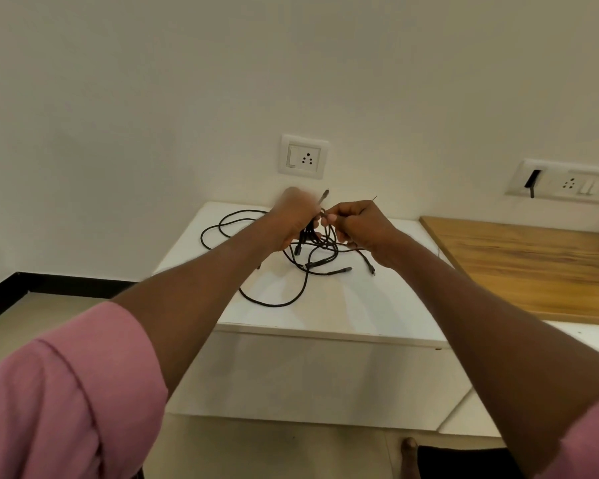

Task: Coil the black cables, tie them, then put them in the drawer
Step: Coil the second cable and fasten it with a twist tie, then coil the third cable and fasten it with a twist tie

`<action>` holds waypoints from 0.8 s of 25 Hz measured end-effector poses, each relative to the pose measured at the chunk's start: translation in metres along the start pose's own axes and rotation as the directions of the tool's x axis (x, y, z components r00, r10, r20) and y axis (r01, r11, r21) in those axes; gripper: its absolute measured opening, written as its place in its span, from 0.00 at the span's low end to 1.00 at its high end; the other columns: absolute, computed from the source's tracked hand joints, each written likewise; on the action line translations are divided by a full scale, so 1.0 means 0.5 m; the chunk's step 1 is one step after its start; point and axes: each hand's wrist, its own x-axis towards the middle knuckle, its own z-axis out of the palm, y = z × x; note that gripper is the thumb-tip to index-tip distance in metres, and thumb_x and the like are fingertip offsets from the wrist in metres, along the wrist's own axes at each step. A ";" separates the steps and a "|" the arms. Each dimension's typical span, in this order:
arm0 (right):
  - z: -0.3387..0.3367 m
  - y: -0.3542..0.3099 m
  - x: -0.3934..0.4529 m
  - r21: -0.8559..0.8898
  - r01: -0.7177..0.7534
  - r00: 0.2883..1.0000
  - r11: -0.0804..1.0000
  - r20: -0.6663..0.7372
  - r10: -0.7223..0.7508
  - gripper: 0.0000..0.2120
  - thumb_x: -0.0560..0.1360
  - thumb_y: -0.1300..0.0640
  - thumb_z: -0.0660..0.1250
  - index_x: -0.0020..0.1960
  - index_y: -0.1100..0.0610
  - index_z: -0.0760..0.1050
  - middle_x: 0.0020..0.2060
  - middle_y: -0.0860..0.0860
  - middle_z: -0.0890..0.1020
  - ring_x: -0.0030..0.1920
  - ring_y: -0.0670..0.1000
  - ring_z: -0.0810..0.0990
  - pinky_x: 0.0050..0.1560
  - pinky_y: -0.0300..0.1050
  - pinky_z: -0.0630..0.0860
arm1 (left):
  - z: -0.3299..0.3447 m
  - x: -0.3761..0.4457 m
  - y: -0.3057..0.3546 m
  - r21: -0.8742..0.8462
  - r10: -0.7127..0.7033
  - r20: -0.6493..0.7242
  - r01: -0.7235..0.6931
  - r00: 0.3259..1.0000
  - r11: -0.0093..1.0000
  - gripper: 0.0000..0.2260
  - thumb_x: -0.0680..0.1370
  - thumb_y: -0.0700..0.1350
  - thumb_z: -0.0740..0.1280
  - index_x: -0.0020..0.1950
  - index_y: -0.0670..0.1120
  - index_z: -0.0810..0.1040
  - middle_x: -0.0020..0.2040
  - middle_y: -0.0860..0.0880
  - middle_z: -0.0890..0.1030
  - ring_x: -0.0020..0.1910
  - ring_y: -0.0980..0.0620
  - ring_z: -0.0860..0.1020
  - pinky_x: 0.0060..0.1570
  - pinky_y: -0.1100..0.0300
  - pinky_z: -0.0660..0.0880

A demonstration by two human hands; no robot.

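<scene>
While the black cables (284, 267) lie in a loose tangle on the white cabinet top (329, 312), they have no single long axis: one wide loop runs out to the left, another sags toward the near edge, and several plug ends point right and toward the near side. A bunch of strands rises from the heap to the hands, with one connector tip sticking up above the knuckles.

The left hand (293, 219), blurred, is held above the tangle with its forearm stretched forward, fingers curled round the gathered strands. Just beside it, almost touching, the right hand (357, 223) is raised at the same height, fingers bent and pinching a strand near its fingertips. Pink sleeves (66, 392) cover both upper arms.

The cables are thin, matt black and uncoiled. On the wall behind is a socket plate (304, 156); to the right, a wooden desktop (533, 267) adjoins the cabinet.
</scene>
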 end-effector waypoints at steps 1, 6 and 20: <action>0.001 0.000 0.004 0.030 0.048 0.999 0.998 -0.014 -0.047 0.10 0.83 0.62 0.65 0.48 0.61 0.84 0.27 0.50 0.73 0.27 0.45 0.69 0.34 0.40 0.66 | 0.000 0.002 0.006 0.017 0.019 0.001 -0.019 1.000 1.000 0.09 0.84 0.36 0.62 0.63 0.43 0.69 0.50 0.39 0.78 0.40 0.52 0.76 0.50 0.49 0.82; 0.015 0.008 0.019 0.079 0.169 0.986 0.982 -0.016 -0.169 0.12 0.83 0.65 0.63 0.44 0.64 0.81 0.27 0.49 0.68 0.28 0.46 0.64 0.35 0.42 0.67 | -0.018 0.000 0.014 0.119 0.033 0.022 -0.036 0.999 0.992 0.15 0.84 0.36 0.63 0.68 0.44 0.64 0.47 0.43 0.74 0.43 0.52 0.74 0.48 0.43 0.84; 0.118 -0.047 0.001 0.176 -0.091 0.913 0.980 0.407 0.012 0.14 0.80 0.52 0.71 0.65 0.55 0.80 0.54 0.54 0.88 0.55 0.55 0.87 0.51 0.49 0.79 | -0.271 -0.068 0.017 0.003 -0.177 0.279 0.184 0.944 0.983 0.11 0.82 0.31 0.63 0.63 0.39 0.73 0.47 0.38 0.80 0.41 0.47 0.81 0.47 0.45 0.85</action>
